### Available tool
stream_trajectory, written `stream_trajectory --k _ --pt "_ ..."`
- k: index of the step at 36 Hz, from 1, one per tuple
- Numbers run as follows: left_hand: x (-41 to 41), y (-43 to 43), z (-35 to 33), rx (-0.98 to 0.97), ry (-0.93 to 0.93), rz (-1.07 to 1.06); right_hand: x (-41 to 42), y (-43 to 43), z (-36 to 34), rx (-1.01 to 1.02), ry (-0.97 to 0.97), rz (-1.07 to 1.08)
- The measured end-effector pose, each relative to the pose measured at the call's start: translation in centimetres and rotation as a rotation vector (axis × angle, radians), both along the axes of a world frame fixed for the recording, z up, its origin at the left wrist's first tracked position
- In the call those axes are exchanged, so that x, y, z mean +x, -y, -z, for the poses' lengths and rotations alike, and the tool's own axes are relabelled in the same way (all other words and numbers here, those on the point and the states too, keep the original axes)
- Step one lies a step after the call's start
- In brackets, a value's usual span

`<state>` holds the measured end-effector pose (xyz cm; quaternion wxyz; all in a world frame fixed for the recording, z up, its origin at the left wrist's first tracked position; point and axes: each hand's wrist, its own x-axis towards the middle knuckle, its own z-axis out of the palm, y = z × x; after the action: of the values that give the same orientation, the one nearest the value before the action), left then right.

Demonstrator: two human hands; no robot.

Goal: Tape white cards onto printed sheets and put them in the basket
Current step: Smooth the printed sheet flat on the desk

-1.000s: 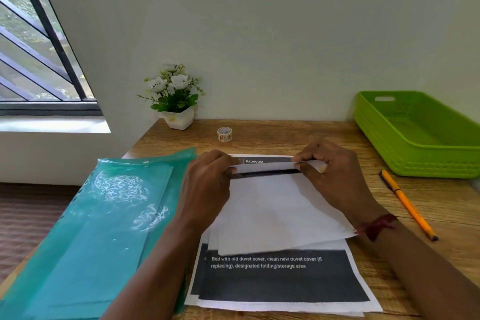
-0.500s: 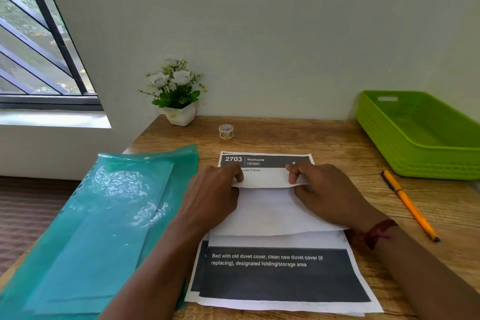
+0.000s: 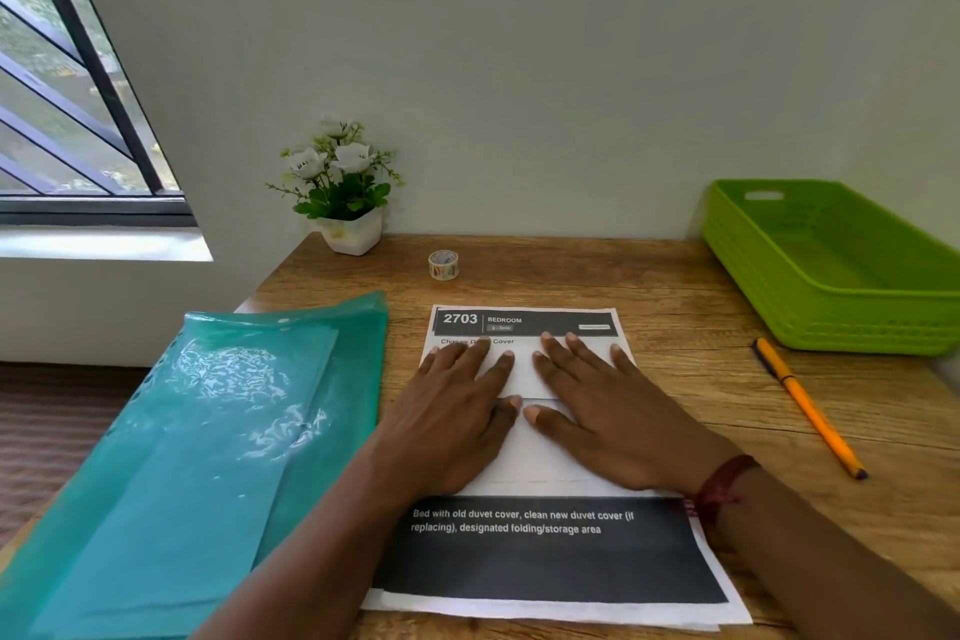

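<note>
White card [image 3: 522, 374]: flat on printed sheet [image 3: 545, 551], mid worktop [image 3: 675, 307], pressed under L hand [image 3: 457, 421] & R hand [image 3: 608, 411], both spread flat, thumbs nearly touching. Tape roll [image 3: 443, 265] behind sheet; green basket [image 3: 831, 327] at right, apart.

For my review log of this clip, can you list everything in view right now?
sheets: at least two stacked, white with dark print, desk centre
card: one, white, on the top sheet
tape: one roll, clear, behind the sheets
basket: one, green, desk right
pen: one, orange, in front of the basket
folder: one, teal, desk left
plant: one, white flowers, white pot, back left
desk: one, wood
window: one, dark bars, far left
left hand: flat on the card
right hand: flat on the card, red thread at the wrist
</note>
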<state>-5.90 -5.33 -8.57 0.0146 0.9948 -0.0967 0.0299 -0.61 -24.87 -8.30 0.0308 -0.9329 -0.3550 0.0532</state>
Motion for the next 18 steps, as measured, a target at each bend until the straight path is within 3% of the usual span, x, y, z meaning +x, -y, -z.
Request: stream_trajectory --k 9,18 --pt "0.6 0.5 1.0 0.044 -0.035 0.044 -0.4 -1.2 0.9 0.013 0.018 -0.026" --pt "0.2 0.4 0.6 0.016 -0.135 -0.054 -0.6 -0.4 0.6 -0.037 -0.032 0.04"
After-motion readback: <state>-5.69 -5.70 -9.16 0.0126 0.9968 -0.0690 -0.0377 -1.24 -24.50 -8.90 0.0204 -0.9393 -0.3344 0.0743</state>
